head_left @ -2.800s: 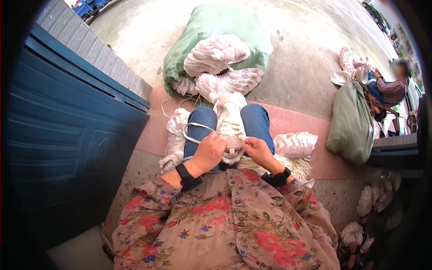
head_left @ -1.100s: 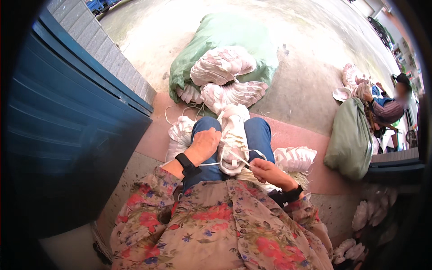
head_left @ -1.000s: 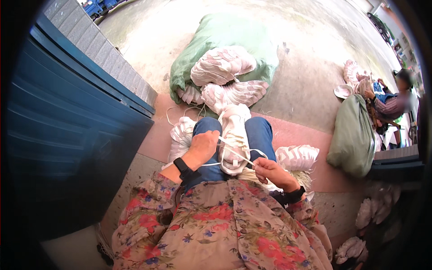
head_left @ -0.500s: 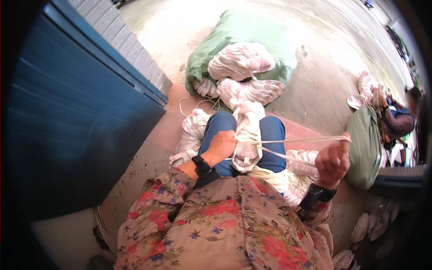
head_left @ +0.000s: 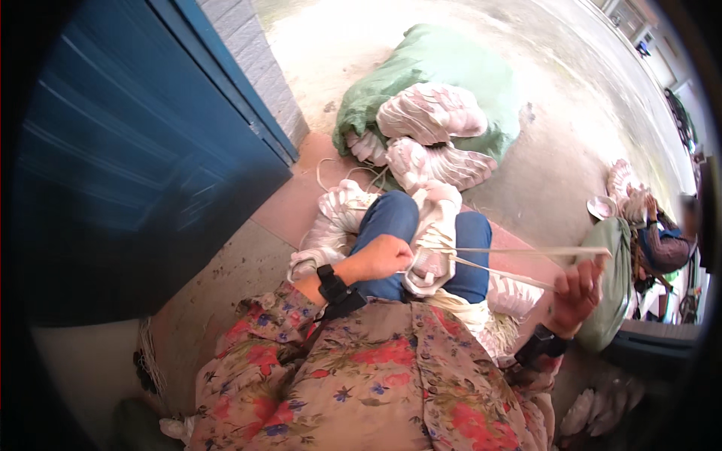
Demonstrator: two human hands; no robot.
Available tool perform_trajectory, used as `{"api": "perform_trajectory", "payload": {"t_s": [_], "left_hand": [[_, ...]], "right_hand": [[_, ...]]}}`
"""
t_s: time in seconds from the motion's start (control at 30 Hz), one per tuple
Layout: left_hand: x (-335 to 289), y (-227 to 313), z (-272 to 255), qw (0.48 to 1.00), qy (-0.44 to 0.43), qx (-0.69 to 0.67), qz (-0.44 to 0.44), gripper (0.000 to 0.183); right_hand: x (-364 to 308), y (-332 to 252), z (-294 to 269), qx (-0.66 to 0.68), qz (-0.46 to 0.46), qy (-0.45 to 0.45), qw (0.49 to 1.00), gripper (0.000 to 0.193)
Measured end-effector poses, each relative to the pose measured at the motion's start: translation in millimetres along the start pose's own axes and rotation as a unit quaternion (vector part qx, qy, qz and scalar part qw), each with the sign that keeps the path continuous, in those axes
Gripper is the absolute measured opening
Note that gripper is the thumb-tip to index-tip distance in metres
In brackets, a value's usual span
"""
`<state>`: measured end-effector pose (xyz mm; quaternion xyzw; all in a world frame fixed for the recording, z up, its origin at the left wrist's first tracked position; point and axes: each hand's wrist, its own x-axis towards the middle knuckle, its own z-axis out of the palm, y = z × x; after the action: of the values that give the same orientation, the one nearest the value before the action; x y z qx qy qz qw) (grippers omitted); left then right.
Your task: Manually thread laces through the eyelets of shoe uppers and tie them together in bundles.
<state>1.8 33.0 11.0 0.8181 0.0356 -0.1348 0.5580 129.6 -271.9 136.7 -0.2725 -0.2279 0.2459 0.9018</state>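
Observation:
A white shoe upper (head_left: 435, 225) with a pinkish tongue stands between my knees, its opening toward me. My right hand (head_left: 577, 295), out to the right, is closed on a pale shoelace (head_left: 526, 251); two strands stretch taut from the upper's eyelets, one hooked over a raised finger. Beside the upper's left edge, my left hand (head_left: 387, 257) is closed with its fingers pressed together; whatever they grip is hidden. A hank of cream laces (head_left: 455, 307) lies by my right thigh.
Bundled shoe uppers (head_left: 432, 113) lean against a green sack (head_left: 481, 71) ahead. More stacked uppers (head_left: 323, 229) are by my left leg. A blue door (head_left: 143, 173) stands left. At right are another green sack (head_left: 608, 301) and a seated person (head_left: 665, 244).
My right hand has moved a little farther right and outward, with the lace strands drawn out longer. The left hand stays at the upper. The whole view has shifted slightly.

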Motion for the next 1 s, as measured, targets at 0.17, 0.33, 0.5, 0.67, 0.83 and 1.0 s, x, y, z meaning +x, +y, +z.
{"api": "perform_trajectory", "payload": {"t_s": [0.17, 0.33, 0.5, 0.67, 0.83, 1.0], "left_hand": [[8, 47, 51, 0.970, 0.083, 0.032, 0.227, 0.026], [10, 54, 33, 0.958, -0.056, 0.072, 0.273, 0.009], [-40, 26, -26, 0.940, -0.066, -0.310, -0.127, 0.009], [-83, -17, -74, 0.853, 0.253, -0.416, -0.185, 0.003], [-65, -66, -83, 0.803, 0.467, -0.304, -0.209, 0.011], [-2, -9, 2, 0.973, 0.206, 0.087, 0.049, 0.022]], "right_hand": [[46, 41, 66, -0.049, 0.082, -0.075, 0.993, 0.015], [39, 38, 62, -0.047, 0.147, -0.057, 0.986, 0.013], [-20, 5, -5, -0.217, 0.094, 0.079, 0.968, 0.009], [-98, -17, -101, -0.558, 0.230, 0.206, 0.770, 0.015], [-82, 34, -105, -0.654, 0.158, 0.189, 0.715, 0.021], [-28, 117, -54, -0.764, 0.039, -0.088, 0.638, 0.036]]}}
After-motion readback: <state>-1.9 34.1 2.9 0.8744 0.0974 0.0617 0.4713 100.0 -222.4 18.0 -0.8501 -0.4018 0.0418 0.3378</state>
